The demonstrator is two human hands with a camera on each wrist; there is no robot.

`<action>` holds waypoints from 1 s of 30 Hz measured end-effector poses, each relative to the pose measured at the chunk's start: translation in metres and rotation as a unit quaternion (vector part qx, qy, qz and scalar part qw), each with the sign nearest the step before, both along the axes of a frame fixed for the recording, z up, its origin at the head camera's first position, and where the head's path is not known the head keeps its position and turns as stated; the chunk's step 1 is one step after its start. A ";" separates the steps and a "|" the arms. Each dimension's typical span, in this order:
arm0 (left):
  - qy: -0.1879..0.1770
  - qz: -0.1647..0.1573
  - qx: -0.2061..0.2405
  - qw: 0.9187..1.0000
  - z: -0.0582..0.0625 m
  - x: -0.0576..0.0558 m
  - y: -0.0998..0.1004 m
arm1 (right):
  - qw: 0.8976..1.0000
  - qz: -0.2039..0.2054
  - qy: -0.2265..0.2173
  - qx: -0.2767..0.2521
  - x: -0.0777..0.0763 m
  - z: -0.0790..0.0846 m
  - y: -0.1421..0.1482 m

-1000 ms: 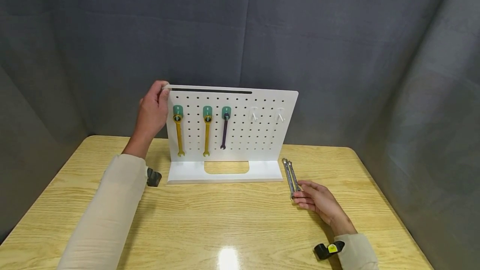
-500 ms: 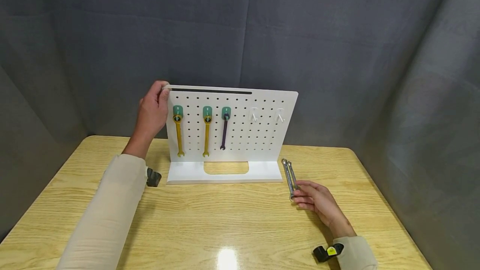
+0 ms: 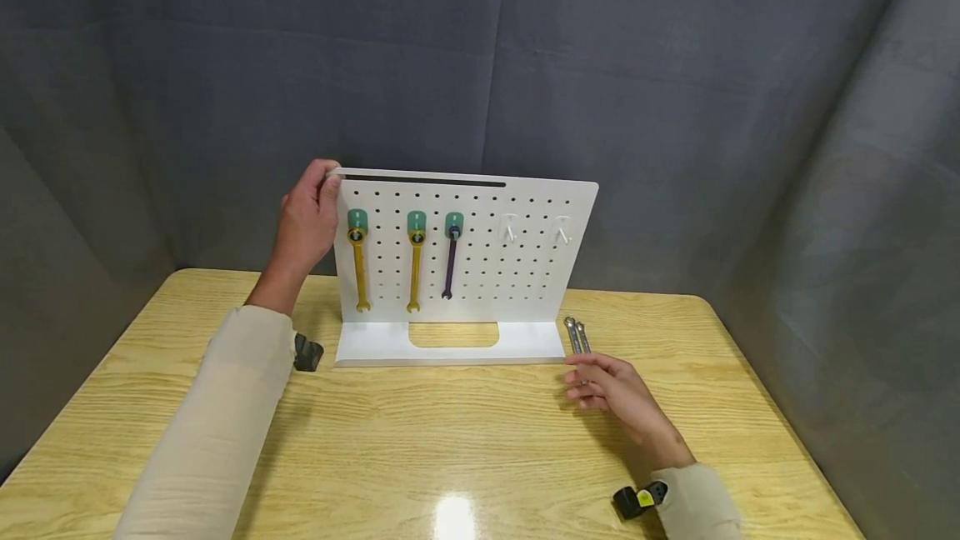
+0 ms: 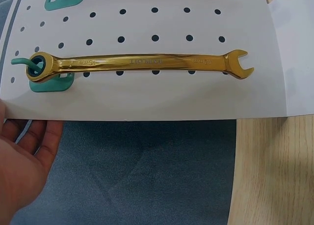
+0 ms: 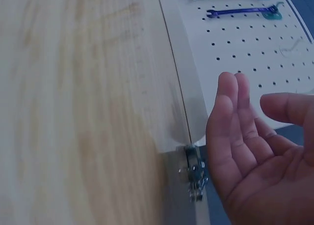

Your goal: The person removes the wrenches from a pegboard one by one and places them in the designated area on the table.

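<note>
My left hand [image 3: 306, 219] grips the upper left corner of a white pegboard [image 3: 487, 307], thumb in front and fingers behind. Two gold combination wrenches [image 3: 415, 277] and a purple wrench [image 3: 450, 265] hang there from green hooks. In the left wrist view one gold wrench [image 4: 147, 63] has its ring end around its hook. My right hand [image 3: 618, 394] is over the lower parts of two silver wrenches [image 3: 573, 333] lying side by side on the table. In the right wrist view its fingers [image 5: 228, 122] are extended, thumb apart, with nothing between them; contact with the wrenches cannot be made out.
Two white hooks [image 3: 511, 232] without tools stick out from the pegboard's right half. The board's base rests on a wooden table [image 3: 375, 440]. Dark grey curtains [image 3: 645, 107] stand behind the table and at its sides.
My right hand has shifted left and slightly forward, now covering the lower parts of the silver wrenches. My left hand keeps its grip on the pegboard corner.
</note>
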State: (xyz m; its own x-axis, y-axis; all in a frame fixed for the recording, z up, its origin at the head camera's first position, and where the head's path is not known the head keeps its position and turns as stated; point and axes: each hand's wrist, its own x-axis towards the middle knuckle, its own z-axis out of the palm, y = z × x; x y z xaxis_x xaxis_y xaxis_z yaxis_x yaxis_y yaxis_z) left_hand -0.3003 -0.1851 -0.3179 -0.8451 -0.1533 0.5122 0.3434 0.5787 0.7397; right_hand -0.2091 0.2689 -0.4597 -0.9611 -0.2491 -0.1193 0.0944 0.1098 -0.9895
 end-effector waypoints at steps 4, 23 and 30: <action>0.003 0.000 0.000 1.000 0.001 0.001 -0.001 | 1.000 0.015 0.013 0.009 -0.002 0.003 -0.012; 0.002 0.006 0.012 1.000 0.000 -0.002 0.000 | 0.997 0.054 0.047 0.002 -0.023 0.008 -0.090; 0.003 0.007 0.014 1.000 -0.001 -0.004 0.000 | 0.999 0.031 0.036 -0.027 -0.037 0.013 -0.124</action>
State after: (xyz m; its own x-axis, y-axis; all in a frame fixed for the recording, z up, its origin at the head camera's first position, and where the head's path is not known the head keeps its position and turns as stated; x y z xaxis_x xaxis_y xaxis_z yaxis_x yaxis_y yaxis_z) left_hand -0.3041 -0.1852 -0.3185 -0.8395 -0.1801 0.5126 0.3398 0.5622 0.7540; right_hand -0.2463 0.1449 -0.4462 -0.9493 -0.3125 -0.0346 0.0166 0.0603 -0.9980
